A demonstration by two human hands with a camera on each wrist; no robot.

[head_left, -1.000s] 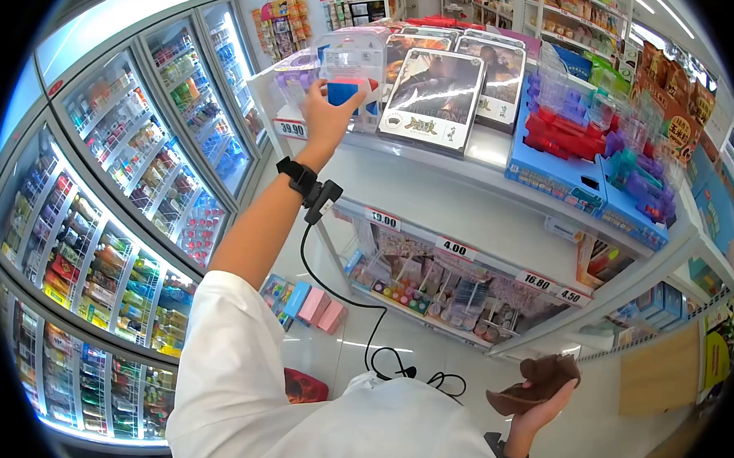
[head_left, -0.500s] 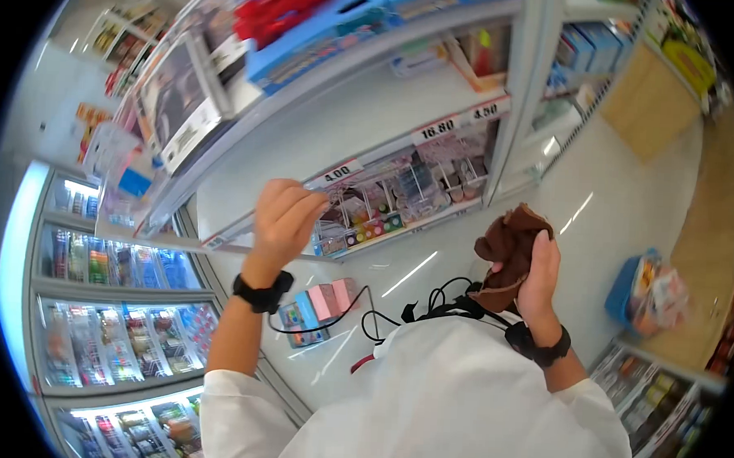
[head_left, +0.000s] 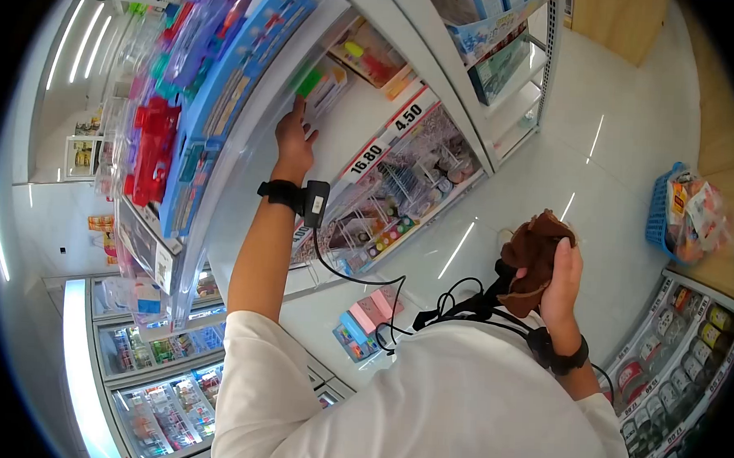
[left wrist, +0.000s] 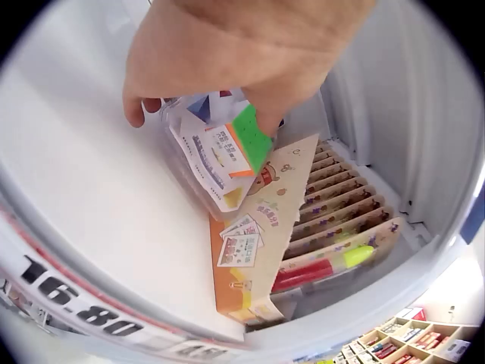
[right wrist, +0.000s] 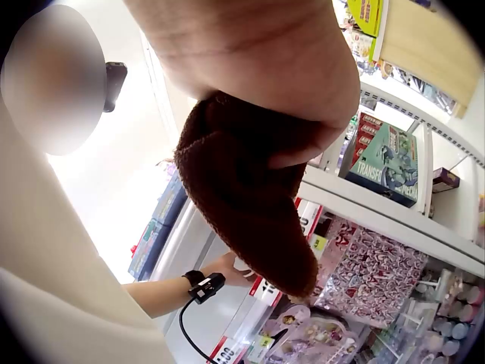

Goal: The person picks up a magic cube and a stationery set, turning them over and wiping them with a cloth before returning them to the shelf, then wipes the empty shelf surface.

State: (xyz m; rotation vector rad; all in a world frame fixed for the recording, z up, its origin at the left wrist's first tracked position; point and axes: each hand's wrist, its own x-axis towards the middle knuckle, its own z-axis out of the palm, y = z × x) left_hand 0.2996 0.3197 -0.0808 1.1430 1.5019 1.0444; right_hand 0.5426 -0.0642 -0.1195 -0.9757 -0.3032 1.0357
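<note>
My left hand (head_left: pixel 294 144) reaches into a white shelf compartment and touches a clear plastic pack with a green puzzle cube (head_left: pixel 309 82). In the left wrist view a finger lies against the green face of the pack (left wrist: pixel 221 155). The thumb side stands out to the left, apart from the pack's edge. Beside the pack is a printed card box (left wrist: pixel 258 235) with a red and yellow-green pen-like thing. My right hand (head_left: pixel 564 291) holds a crumpled brown fleecy cloth piece (head_left: pixel 537 261) near my body, its thumb pressed into the cloth (right wrist: pixel 250 205).
Toys in a blue display box (head_left: pixel 234 92) stand on the shelf above my left arm. Pink boxes (head_left: pixel 372 309) lie on the floor. A blue basket (head_left: pixel 662 213) stands at the right, near a rack of cans (head_left: pixel 664 357). A black cable (head_left: pixel 352 279) hangs from my left wrist.
My left hand has left a blue-cube pack on the top shelf and moved down to the lower compartment. My right hand has drawn the brown cloth inward; the view has turned right.
</note>
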